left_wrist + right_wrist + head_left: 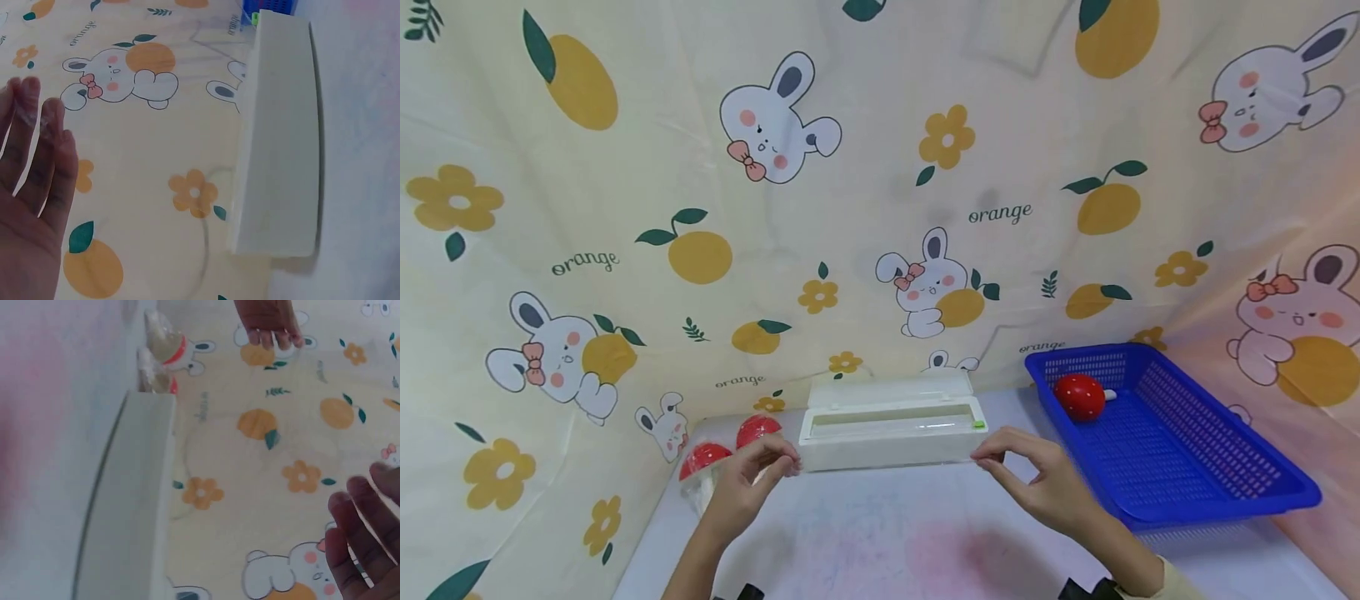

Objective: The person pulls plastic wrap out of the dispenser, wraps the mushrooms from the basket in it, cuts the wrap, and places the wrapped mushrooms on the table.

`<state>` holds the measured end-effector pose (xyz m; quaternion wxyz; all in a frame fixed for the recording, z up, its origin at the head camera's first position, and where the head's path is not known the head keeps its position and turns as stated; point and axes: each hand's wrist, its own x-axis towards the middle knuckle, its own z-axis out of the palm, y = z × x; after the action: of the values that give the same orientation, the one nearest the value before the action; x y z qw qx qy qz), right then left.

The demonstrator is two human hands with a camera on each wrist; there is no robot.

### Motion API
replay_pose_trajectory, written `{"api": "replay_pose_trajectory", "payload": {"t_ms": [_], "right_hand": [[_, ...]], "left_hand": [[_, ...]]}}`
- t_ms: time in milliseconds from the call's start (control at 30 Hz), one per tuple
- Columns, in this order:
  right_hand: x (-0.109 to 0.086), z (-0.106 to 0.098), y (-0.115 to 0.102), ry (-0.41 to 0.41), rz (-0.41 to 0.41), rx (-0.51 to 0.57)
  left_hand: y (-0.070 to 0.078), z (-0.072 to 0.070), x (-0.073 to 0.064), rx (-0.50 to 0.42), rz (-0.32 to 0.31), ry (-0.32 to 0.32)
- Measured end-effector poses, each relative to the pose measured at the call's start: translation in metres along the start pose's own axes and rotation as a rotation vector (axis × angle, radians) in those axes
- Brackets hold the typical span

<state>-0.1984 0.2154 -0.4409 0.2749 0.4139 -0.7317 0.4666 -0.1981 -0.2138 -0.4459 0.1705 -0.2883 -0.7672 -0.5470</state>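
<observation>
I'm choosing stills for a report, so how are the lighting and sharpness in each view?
Head view: bright, with soft shadows on the table and crisp prints on the cloth; left wrist view: a shadow edges the box; right wrist view: mushrooms look blurry.

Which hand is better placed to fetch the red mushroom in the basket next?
Right, likely: the right hand is nearer the blue basket and the red mushroom in it; the left hand is over by the wrapped mushrooms.

Box (887,452) stands on table (865,525) | basket (1195,442) sits right of box, mushroom (1079,397) lies inside | two mushrooms (705,457) sit left of box | cloth (850,200) hangs behind box
</observation>
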Motion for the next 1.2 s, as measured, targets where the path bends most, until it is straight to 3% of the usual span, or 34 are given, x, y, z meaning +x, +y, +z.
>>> {"api": "replay_pose_trajectory", "payload": {"t_ms": [100, 200, 400, 667, 733, 833, 900, 967, 1067, 1200], "right_hand": [[-0.012, 0.007, 0.005, -0.029, -0.082, 0.051], [-0.026, 0.012, 0.008, -0.067, -0.115, 0.089], [-0.052, 0.015, 0.016, -0.092, -0.098, 0.094], [-0.083, 0.013, 0.028, -0.154, -0.058, 0.113], [-0.090, 0.014, 0.033, -0.174, -0.082, 0.133], [-0.098, 0.017, 0.039, -0.217, -0.104, 0.162], [-0.101, 0.018, 0.040, -0.264, -0.065, 0.169], [-0.105, 0.019, 0.040, -0.313, -0.027, 0.147], [-0.109, 0.018, 0.038, -0.396, 0.025, 0.087], [-0.114, 0.018, 0.037, -0.500, 0.107, 0.034]], "left_hand": [[-0.003, 0.000, -0.008, 0.006, 0.015, -0.052], [-0.006, 0.001, -0.017, 0.013, 0.011, -0.103], [-0.013, 0.003, -0.032, 0.016, -0.050, -0.218], [-0.027, 0.012, -0.057, 0.001, -0.051, -0.374], [-0.033, 0.013, -0.062, -0.004, -0.093, -0.424], [-0.040, 0.013, -0.068, -0.017, -0.244, -0.496], [-0.045, 0.014, -0.071, -0.007, -0.322, -0.539], [-0.050, 0.016, -0.074, 0.019, -0.357, -0.568], [-0.059, 0.020, -0.080, 0.070, -0.278, -0.599], [-0.071, 0.024, -0.087, 0.097, -0.161, -0.591]]}}
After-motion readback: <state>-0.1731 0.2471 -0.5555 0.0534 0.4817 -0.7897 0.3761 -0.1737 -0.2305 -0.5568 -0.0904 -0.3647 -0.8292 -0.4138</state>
